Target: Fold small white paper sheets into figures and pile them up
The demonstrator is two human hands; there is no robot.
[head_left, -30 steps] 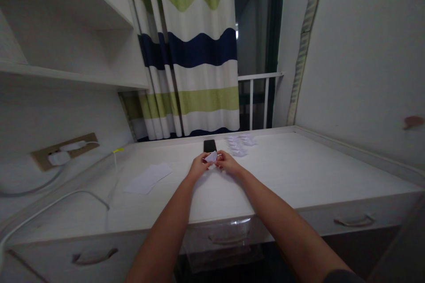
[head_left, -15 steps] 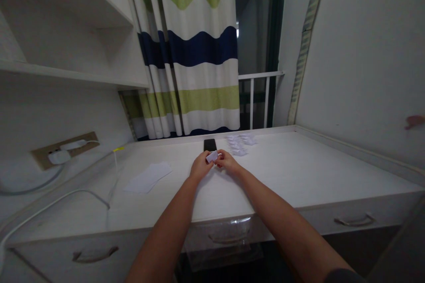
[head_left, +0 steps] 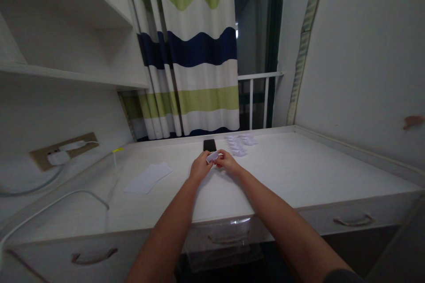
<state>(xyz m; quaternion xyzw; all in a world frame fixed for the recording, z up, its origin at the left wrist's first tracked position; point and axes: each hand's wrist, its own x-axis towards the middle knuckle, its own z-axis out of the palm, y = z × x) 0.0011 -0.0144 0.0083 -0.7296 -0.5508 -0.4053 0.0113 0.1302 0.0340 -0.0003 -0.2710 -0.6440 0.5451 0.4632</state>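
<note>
Left hand and right hand grip a small piece of white paper between them, fingers curled and pinching its edges, just in front of a black smartphone. The paper looks folded, though its creases are too small and dim to make out. Both hands are over a white bench, and the smartphone lies face up near its far edge.

Just right of the smartphone sits a loose cluster of small folded papers. Well left of it lie flat white paper sheets. Farther left, a white plug sits in a wall socket panel, and a white cable curves across the bench's left side. Behind the smartphone hangs a green, white and navy striped curtain, with a white railing beyond it to the right. A white shelf projects from the wall far to the left.
</note>
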